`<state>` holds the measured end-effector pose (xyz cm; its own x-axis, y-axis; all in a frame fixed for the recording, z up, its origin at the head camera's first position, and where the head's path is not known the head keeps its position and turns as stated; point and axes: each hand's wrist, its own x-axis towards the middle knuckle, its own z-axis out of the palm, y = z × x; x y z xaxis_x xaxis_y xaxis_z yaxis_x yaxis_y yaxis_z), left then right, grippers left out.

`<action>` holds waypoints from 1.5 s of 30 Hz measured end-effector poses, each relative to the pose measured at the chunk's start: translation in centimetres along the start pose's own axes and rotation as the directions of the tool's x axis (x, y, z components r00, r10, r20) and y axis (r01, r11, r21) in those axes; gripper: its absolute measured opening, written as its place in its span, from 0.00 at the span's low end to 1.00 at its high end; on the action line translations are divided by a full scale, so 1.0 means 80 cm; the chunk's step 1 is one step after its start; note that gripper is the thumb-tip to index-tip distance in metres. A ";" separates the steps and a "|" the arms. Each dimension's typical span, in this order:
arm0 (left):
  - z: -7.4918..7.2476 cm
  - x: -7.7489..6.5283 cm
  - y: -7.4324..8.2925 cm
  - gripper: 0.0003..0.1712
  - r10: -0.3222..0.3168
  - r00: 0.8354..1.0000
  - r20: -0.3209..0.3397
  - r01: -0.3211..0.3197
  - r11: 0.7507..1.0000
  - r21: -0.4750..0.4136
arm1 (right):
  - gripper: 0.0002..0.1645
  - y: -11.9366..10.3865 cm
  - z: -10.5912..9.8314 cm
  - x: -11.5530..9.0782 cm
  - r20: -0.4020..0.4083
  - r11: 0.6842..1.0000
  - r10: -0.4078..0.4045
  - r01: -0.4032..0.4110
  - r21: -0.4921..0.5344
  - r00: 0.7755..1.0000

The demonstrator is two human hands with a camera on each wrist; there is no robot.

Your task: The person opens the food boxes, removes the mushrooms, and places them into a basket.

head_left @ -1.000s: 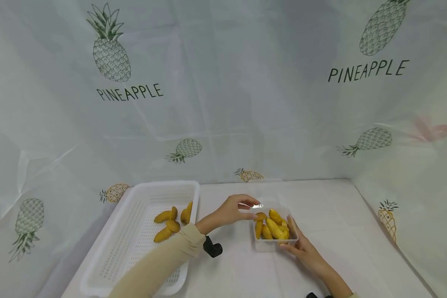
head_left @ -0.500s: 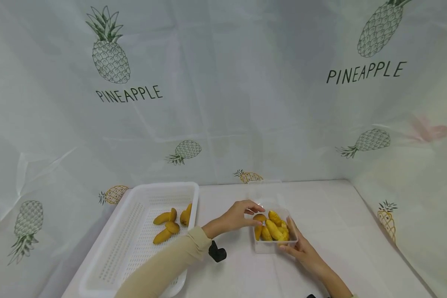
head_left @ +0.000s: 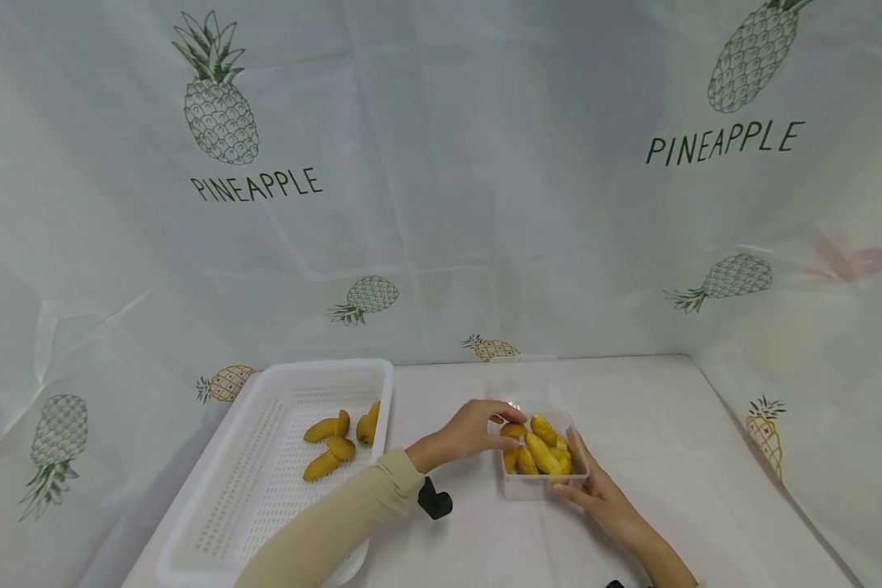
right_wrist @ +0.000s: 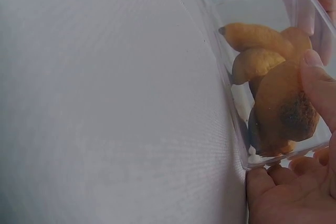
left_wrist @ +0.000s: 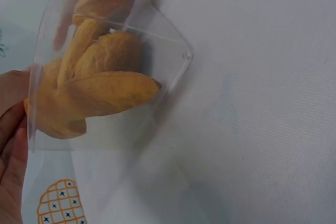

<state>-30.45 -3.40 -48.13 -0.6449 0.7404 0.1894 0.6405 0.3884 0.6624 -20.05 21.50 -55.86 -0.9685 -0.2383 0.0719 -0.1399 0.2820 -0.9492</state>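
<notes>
A transparent plastic box (head_left: 525,488) stands on the table, filled with several yellow mushrooms (head_left: 541,453), some lying at an angle against its walls. My right hand (head_left: 599,494) grips the box at its right front corner, thumb on the front wall and fingers along the side; the right wrist view has the thumb (right_wrist: 317,80) over a mushroom with a dark patch (right_wrist: 296,116). From the left, my left hand (head_left: 474,429) reaches over the rim and pinches the brownish cap (head_left: 513,429) of one mushroom between thumb and fingers. Through the box wall in the left wrist view, a long mushroom (left_wrist: 110,94) lies sideways.
A white perforated basket (head_left: 228,490) stands at the left with several more mushrooms (head_left: 323,465) inside. Behind the box its clear lid (head_left: 522,376) is raised. A white sheet with pineapple prints (head_left: 220,122) hangs at the back. A black strap piece (head_left: 435,500) hangs below the left wrist.
My left hand has moved right and slightly down, its thumb and fingers now farther round the mushroom cap. The right hand and the box have stayed in place.
</notes>
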 end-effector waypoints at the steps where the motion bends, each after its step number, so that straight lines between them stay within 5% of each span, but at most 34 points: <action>1: 0.000 0.000 0.000 0.21 0.000 1.000 0.002 -0.001 1.000 0.014 | 0.57 0.000 0.000 0.000 -0.001 1.000 0.000 0.000 0.001 1.000; 45: 0.004 -0.007 -0.003 0.16 0.117 0.992 -0.052 -0.116 0.993 0.022 | 0.57 -0.002 0.000 0.001 0.010 1.000 0.010 -0.010 -0.029 1.000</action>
<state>-30.08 -3.73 -48.62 -0.5863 0.7514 0.3028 0.7201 0.3122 0.6197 -20.10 21.42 -55.66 -0.9677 -0.2451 0.0592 -0.1365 0.3115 -0.9404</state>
